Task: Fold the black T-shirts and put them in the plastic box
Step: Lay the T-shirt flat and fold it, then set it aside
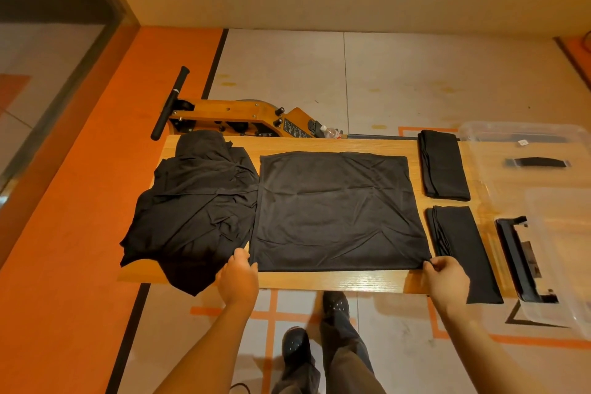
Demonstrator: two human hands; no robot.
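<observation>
A black T-shirt (339,211) lies flat as a rectangle in the middle of the wooden table (319,280). My left hand (238,278) pinches its near left corner. My right hand (446,280) pinches its near right corner. A heap of unfolded black T-shirts (195,201) lies on the table's left part. Two folded black T-shirts lie at the right, one far (443,166) and one near (463,249). The clear plastic box (550,233) stands at the right end of the table.
A wooden machine with a black handle (230,115) stands on the floor behind the table. A small plastic bottle (331,132) lies beside it. My legs and black shoes (332,307) are below the table's near edge.
</observation>
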